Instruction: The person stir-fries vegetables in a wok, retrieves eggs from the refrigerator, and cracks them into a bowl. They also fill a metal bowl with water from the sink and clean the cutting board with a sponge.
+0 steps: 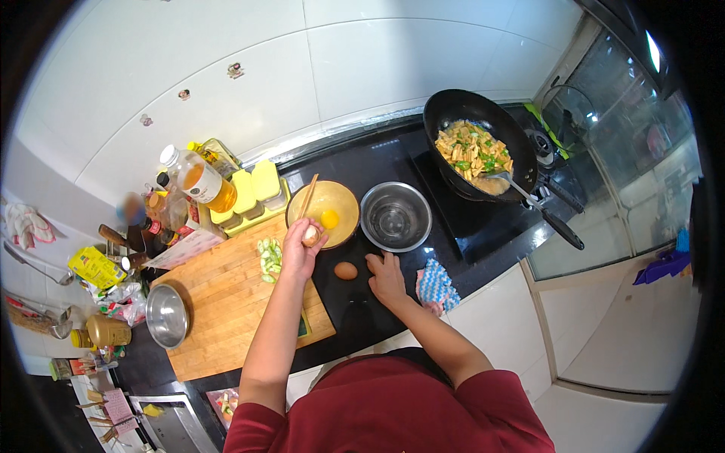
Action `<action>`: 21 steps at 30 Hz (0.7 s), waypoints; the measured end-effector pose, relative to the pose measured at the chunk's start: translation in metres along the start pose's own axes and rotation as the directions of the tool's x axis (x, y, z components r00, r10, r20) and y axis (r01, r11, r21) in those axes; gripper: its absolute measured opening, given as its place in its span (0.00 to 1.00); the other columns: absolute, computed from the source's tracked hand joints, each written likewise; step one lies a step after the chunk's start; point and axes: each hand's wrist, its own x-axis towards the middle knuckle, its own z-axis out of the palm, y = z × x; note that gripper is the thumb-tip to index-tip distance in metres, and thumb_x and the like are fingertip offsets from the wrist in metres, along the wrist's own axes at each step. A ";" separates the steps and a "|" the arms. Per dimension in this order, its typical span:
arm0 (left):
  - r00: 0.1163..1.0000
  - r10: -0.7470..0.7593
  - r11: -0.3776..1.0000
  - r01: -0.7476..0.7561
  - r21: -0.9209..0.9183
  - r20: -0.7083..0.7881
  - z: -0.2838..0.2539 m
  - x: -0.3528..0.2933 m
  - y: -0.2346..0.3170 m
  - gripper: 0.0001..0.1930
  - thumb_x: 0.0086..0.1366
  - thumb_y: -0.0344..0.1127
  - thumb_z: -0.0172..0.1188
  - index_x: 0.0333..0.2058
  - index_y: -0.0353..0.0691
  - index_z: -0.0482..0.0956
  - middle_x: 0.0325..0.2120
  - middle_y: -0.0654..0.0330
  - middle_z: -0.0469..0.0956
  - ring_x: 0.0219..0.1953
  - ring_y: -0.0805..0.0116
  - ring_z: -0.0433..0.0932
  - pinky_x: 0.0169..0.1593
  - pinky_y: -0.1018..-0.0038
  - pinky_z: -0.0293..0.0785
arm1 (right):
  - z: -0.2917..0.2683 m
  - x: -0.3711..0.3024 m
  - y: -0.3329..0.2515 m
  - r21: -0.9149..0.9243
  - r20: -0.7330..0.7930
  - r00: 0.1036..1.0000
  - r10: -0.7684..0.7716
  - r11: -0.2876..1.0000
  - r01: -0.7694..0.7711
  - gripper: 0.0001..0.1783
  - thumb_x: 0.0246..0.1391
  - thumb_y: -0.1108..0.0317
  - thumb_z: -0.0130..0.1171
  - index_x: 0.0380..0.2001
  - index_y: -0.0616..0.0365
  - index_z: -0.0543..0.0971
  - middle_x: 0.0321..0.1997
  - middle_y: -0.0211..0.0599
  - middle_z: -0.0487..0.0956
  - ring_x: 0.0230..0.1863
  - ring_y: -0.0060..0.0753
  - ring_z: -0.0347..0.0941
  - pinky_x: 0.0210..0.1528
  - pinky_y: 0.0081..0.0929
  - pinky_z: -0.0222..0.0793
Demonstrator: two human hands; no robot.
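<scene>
My left hand [300, 253] is closed around an eggshell [310, 235], its pale inside showing, at the near rim of a yellow bowl [343, 198]. A raw egg yolk [329, 219] lies in that bowl. Wooden chopsticks [309, 196] lean on its left side. My right hand [387, 279] rests on the black counter, fingers stretched forward, apparently holding nothing. Just left of it sits a whole brown egg [346, 270], not touched by the hand. Beyond the fingers stands a steel bowl [396, 217], its shiny inside visible.
A wok [521, 155] of food with a spatula [540, 210] sits on the stove, handles pointing right and near. Left lies a cutting board [219, 302] with sliced green vegetable [269, 260] and a metal bowl [167, 315]. Bottles and yellow-lidded boxes [245, 195] line the wall. A cloth [436, 287] lies right.
</scene>
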 end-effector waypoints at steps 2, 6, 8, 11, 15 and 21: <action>0.998 -0.003 0.999 0.006 0.043 -0.070 0.003 -0.002 0.000 0.04 0.68 0.38 0.56 0.37 0.47 0.74 0.32 0.64 0.77 0.39 0.71 0.77 0.45 0.66 0.76 | -0.004 -0.004 0.002 0.041 0.008 1.000 -0.008 0.999 0.007 0.27 0.41 0.77 0.62 0.50 0.50 0.73 0.49 0.47 0.70 0.51 0.54 0.67 0.51 0.46 0.68; 0.992 0.002 0.998 0.006 0.065 -0.129 0.002 0.002 -0.006 0.06 0.69 0.40 0.55 0.37 0.45 0.73 0.34 0.62 0.76 0.39 0.68 0.77 0.44 0.66 0.76 | -0.007 -0.011 0.006 0.103 -0.071 0.991 -0.112 0.988 0.119 0.24 0.44 0.78 0.60 0.48 0.50 0.74 0.49 0.44 0.70 0.47 0.52 0.68 0.49 0.43 0.71; 0.991 0.006 0.997 0.005 0.074 -0.137 0.004 0.002 -0.007 0.05 0.69 0.39 0.56 0.36 0.46 0.73 0.34 0.63 0.76 0.38 0.69 0.77 0.42 0.67 0.77 | -0.008 -0.014 0.010 0.082 -0.101 0.980 -0.172 0.980 0.181 0.23 0.45 0.78 0.59 0.47 0.50 0.75 0.49 0.43 0.70 0.46 0.51 0.69 0.47 0.42 0.72; 0.992 0.015 0.997 -0.005 0.079 -0.128 0.000 0.005 -0.009 0.05 0.68 0.38 0.56 0.36 0.45 0.72 0.33 0.63 0.77 0.37 0.70 0.77 0.41 0.69 0.78 | -0.001 -0.025 0.021 0.014 -0.085 0.973 -0.213 0.977 0.215 0.23 0.46 0.79 0.58 0.49 0.51 0.75 0.49 0.43 0.70 0.47 0.49 0.70 0.45 0.40 0.73; 0.993 0.019 0.994 -0.007 0.106 -0.118 0.004 0.001 -0.007 0.05 0.69 0.38 0.56 0.36 0.45 0.72 0.33 0.63 0.77 0.36 0.71 0.78 0.40 0.70 0.78 | -0.007 -0.026 0.016 0.047 -0.109 0.971 -0.212 0.975 0.218 0.25 0.46 0.79 0.57 0.50 0.51 0.75 0.50 0.43 0.70 0.47 0.50 0.69 0.46 0.40 0.73; 0.995 0.035 0.992 -0.023 0.122 -0.097 0.001 0.001 -0.008 0.05 0.69 0.36 0.55 0.33 0.45 0.72 0.32 0.63 0.78 0.35 0.72 0.78 0.38 0.72 0.78 | -0.005 -0.026 0.022 -0.007 -0.075 0.970 -0.230 0.973 0.230 0.26 0.46 0.79 0.58 0.51 0.51 0.74 0.51 0.45 0.69 0.47 0.50 0.70 0.46 0.39 0.73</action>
